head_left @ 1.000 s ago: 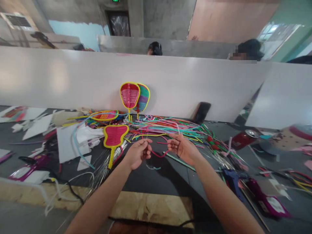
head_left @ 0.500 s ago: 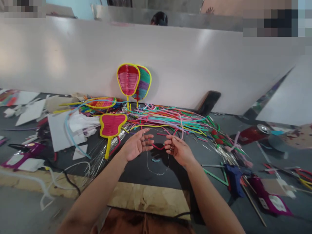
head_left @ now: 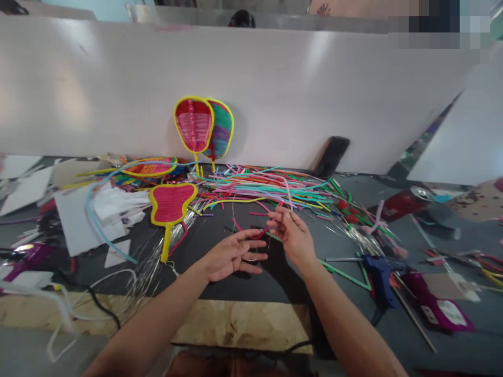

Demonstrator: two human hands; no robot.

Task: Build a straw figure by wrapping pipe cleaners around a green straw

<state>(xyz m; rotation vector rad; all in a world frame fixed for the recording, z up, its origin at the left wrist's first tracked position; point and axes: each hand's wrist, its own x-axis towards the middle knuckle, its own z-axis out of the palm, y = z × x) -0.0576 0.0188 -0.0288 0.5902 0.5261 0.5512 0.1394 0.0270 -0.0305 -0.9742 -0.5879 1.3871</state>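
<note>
My left hand (head_left: pixel 231 255) hovers palm up over the dark tabletop (head_left: pixel 220 230) with its fingers spread apart and nothing in them. My right hand (head_left: pixel 291 234) is just right of it, fingers curled in a pinch on a thin pale wire (head_left: pixel 288 198) that rises toward the heap of coloured strips (head_left: pixel 271 188). A short red strip (head_left: pixel 251 234) lies on the table between the two hands. A pink fan with a yellow rim (head_left: pixel 171 205) lies to the left of my left hand.
Two woven fans (head_left: pixel 202 125) lean against the white partition (head_left: pixel 118 89), and a black phone (head_left: pixel 331 155) does too. White paper scraps (head_left: pixel 84 214) lie left. A blue glue gun (head_left: pixel 377 269), a red can (head_left: pixel 401 203) and purple packets (head_left: pixel 434 311) lie right. People sit beyond the partition.
My left hand has opened, let go of the thin wire and dropped lower toward the table. My right hand stays pinched, now holding the wire upward. The camera has tilted down.
</note>
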